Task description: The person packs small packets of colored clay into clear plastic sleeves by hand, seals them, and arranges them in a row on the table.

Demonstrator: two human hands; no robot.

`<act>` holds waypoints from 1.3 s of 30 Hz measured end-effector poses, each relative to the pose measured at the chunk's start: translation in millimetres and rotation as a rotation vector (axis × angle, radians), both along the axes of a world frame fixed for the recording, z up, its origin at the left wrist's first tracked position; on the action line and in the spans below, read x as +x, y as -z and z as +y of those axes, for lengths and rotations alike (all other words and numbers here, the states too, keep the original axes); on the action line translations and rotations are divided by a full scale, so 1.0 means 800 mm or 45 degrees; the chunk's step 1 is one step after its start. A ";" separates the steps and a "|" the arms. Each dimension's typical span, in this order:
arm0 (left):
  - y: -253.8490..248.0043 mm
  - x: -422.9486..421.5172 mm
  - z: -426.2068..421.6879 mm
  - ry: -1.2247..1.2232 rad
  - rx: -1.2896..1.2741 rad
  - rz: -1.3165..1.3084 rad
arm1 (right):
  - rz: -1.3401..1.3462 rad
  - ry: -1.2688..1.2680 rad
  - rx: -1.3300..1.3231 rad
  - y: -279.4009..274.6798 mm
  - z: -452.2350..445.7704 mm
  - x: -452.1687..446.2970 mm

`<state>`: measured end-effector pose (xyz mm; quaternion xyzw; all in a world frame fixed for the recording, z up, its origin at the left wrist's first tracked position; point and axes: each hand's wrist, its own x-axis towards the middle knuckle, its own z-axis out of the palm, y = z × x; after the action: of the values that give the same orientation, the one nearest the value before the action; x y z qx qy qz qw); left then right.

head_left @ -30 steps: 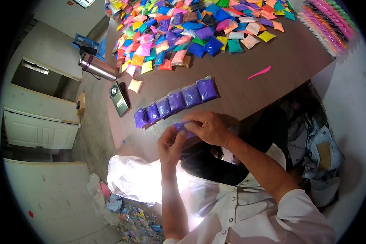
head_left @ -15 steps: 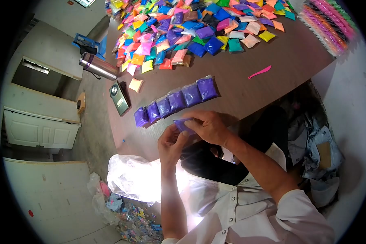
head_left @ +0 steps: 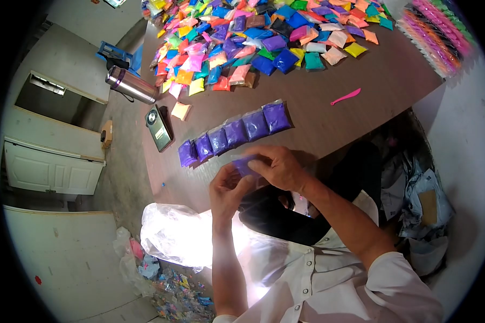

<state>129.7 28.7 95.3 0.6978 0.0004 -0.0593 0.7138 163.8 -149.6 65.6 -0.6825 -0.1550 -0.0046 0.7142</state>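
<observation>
Between my two hands, close to the table's front edge, is a small purple clay packet (head_left: pixel 244 166) in clear wrapping. My right hand (head_left: pixel 277 168) pinches its upper right side with thumb and fingers. On its left side, my left hand (head_left: pixel 227 188) has thumb and curled fingers closed at the packet's edge; part of that grip is hidden. Just beyond my hands, a slanting row of several purple packets (head_left: pixel 234 132) lies side by side on the brown table (head_left: pixel 318 116).
A heap of many-coloured packets (head_left: pixel 242 48) covers the table's far side. A pink plastic knife (head_left: pixel 345 96) lies at right, a phone (head_left: pixel 159 128) and a steel flask (head_left: pixel 131 85) at left. Bundled glittery packs (head_left: pixel 431 37) fill the far right corner. Clear plastic bag (head_left: pixel 167 231) sits below left.
My left thumb has shifted slightly off the packet's face toward its lower edge. The packet stays between my hands, nearly in the same place. The view has moved very little.
</observation>
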 end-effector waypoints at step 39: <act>0.011 -0.005 0.001 -0.181 0.001 -0.055 | -0.126 0.048 -0.205 -0.021 0.001 -0.005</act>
<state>125.6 29.3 86.7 0.6975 0.0346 0.0066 0.7157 159.6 -149.0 82.5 -0.7394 -0.1770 -0.0393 0.6484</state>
